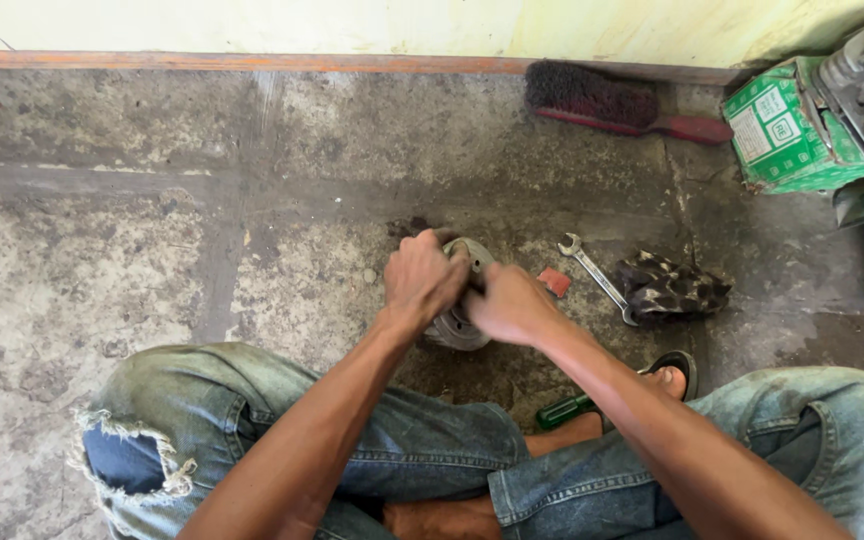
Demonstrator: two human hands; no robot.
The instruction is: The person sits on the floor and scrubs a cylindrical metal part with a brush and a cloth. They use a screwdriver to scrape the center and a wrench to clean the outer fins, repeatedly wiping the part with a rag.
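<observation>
Head view shows your left hand (422,278) and right hand (507,303) both closed in a tight grip on one round, dull grey metal engine part (460,325) resting on the rough, stained concrete floor (102,250) before your crossed legs. One steel spanner (594,275), one dark spotted rag (670,288) and one red-handled bristle brush (617,108) lie right of it.

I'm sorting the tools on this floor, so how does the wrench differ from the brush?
The wrench is slim bare metal, while the brush is bulky with dark bristles and a red handle. The wrench lies near the right hand; the brush lies far off by the wall. Both rest flat on the concrete floor.
</observation>
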